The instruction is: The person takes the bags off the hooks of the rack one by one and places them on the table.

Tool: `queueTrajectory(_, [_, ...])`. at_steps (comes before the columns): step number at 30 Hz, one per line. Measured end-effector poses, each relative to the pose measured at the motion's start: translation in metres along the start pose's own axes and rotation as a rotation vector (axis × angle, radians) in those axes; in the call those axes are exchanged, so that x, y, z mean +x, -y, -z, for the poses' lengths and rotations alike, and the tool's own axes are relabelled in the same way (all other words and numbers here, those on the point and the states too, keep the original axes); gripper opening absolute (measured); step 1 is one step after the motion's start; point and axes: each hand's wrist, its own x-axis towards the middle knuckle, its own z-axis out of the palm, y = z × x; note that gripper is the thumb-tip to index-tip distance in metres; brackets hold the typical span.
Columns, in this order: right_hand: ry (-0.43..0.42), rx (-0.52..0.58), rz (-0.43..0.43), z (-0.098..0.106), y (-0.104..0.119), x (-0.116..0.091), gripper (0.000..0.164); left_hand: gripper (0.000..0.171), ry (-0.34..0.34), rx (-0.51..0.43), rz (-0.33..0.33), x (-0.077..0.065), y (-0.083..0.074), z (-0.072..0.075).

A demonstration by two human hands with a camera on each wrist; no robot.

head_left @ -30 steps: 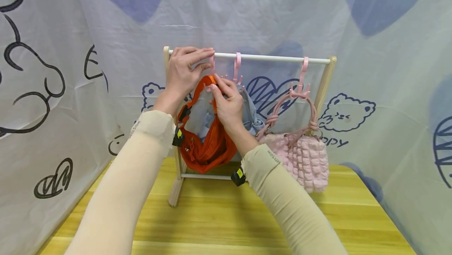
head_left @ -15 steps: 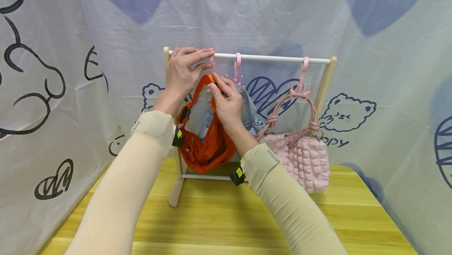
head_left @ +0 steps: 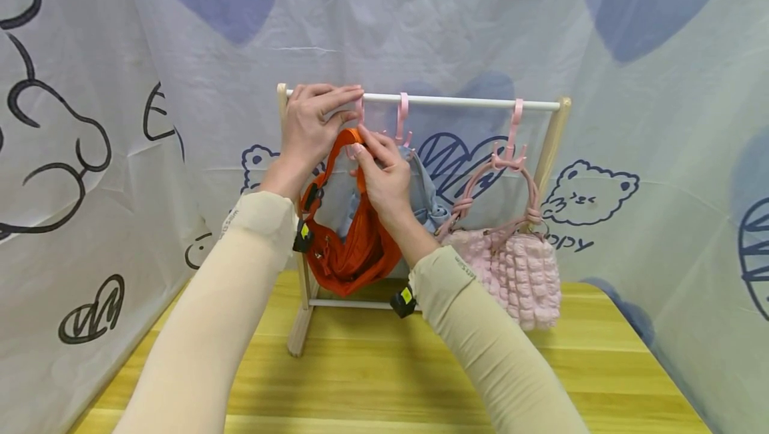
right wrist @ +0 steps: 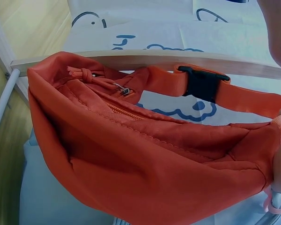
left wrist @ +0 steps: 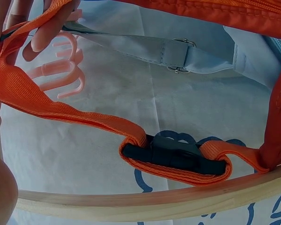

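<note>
An orange crossbody bag (head_left: 354,257) hangs by its webbing strap, which has a black buckle (left wrist: 178,152). My right hand (head_left: 387,177) pinches the top of this strap between thumb and fingers, close to a pink hook (head_left: 360,110) on the rail. At the rail, my left hand (head_left: 315,120) holds that hook's upper part between thumb and index finger. Part of the hook is hidden behind the strap and fingers. In the right wrist view the bag's zipper (right wrist: 124,110) faces up.
A wooden rack with a white rail (head_left: 462,101) stands on the wooden table (head_left: 360,380). Behind the orange bag is a light blue bag (head_left: 425,187), near another pink hook (head_left: 402,117). Further right, a pink quilted handbag (head_left: 529,274) hangs from a pink hook (head_left: 510,153).
The right hand's fingers, with the strap, have shifted very slightly left. The left hand stays at the hook, and the head view has tipped a little.
</note>
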Motion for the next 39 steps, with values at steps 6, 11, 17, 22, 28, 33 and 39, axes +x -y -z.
queueTrajectory(6, [0.003,0.022,-0.001,0.001,-0.001,-0.001,0.037,0.037,0.005,0.008,0.014,0.001,0.000,-0.001])
queueTrajectory(11, [0.000,0.020,-0.003,0.002,-0.001,-0.003,0.038,0.038,0.016,0.014,0.036,0.000,0.001,0.000])
queueTrajectory(17, [0.000,0.032,-0.005,0.003,0.000,-0.006,0.038,0.038,0.017,0.022,0.033,-0.002,0.001,0.001])
queueTrajectory(22, [-0.010,0.041,0.005,0.004,0.002,-0.008,0.037,0.038,0.010,0.022,0.009,0.000,0.000,0.000])
queueTrajectory(28, [-0.011,0.031,0.005,0.008,0.006,-0.010,0.038,0.038,0.016,0.025,-0.001,0.000,0.000,-0.001])
queueTrajectory(33, [-0.020,0.051,0.020,0.012,0.011,-0.012,0.038,0.039,0.027,0.024,-0.010,0.001,-0.002,0.000])
queueTrajectory(39, [-0.011,0.070,0.039,0.016,0.019,-0.014,0.039,0.038,0.045,0.051,-0.003,0.001,-0.005,0.000])
